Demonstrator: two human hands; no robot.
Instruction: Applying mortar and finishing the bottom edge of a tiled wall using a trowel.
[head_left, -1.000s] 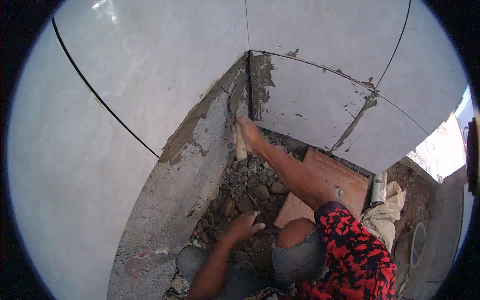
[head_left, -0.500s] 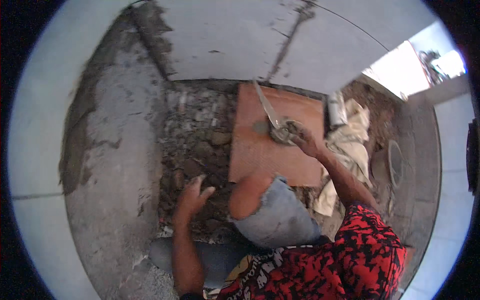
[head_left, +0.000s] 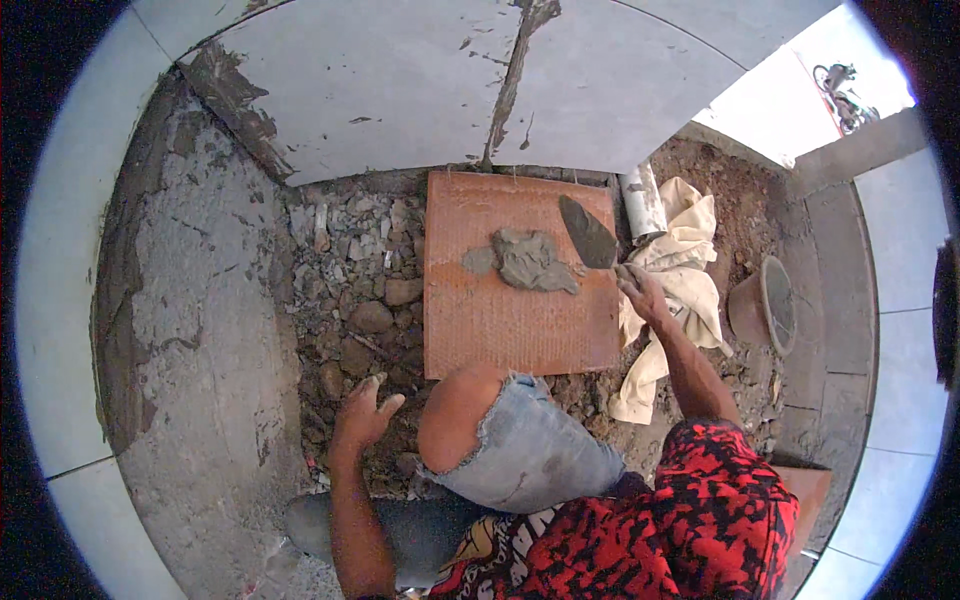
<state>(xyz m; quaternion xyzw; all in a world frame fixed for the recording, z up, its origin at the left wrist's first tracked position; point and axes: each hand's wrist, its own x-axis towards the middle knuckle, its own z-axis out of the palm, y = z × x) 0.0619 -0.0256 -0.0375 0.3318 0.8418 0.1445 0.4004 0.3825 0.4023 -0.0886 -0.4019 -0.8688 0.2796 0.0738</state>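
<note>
Mortar (head_left: pixel 535 262) lies in a grey lump on the upper middle of an orange-brown tile (head_left: pixel 510 330), a thin smear just left of it. Right hand (head_left: pixel 645 292) grips a trowel (head_left: pixel 587 232) by its mostly hidden handle, the blade over the tile's right edge area; whether it touches is unclear. Left hand (head_left: pixel 364 412) holds nothing, fingers loosely parted above rubble (head_left: pixel 370 318). Cream cloth (head_left: pixel 690 285) lies crumpled right of the tile, near a bucket (head_left: pixel 765 305).
</note>
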